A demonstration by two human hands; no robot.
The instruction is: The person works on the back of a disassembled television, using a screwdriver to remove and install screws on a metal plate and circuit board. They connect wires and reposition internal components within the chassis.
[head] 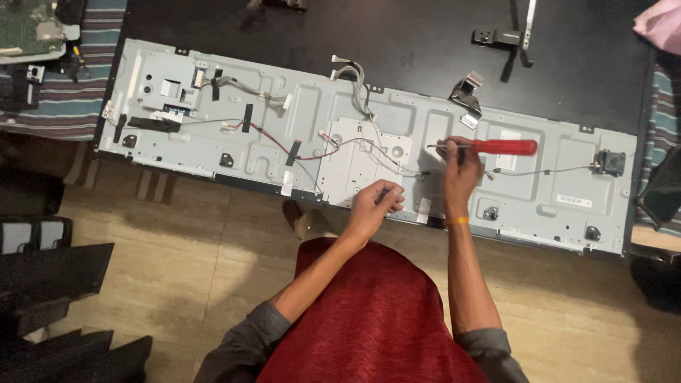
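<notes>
A long grey metal back panel (pixel 539 184) of a flat screen lies across a dark table, with thin wires and black tape strips on it. My right hand (pixel 461 170) grips a screwdriver with a red handle (pixel 505 147), held level with its metal shaft pointing left over the panel's middle. My left hand (pixel 374 206) rests at the panel's near edge, fingers curled beside a raised square plate (pixel 355 159); whether it holds something small I cannot tell.
A bundle of grey cables (pixel 355 78) rises at the panel's top edge. Black metal brackets (pixel 505 37) lie on the dark table behind. A green circuit board (pixel 28 28) sits on striped cloth at far left. Dark panels (pixel 50 276) lean on the tiled floor.
</notes>
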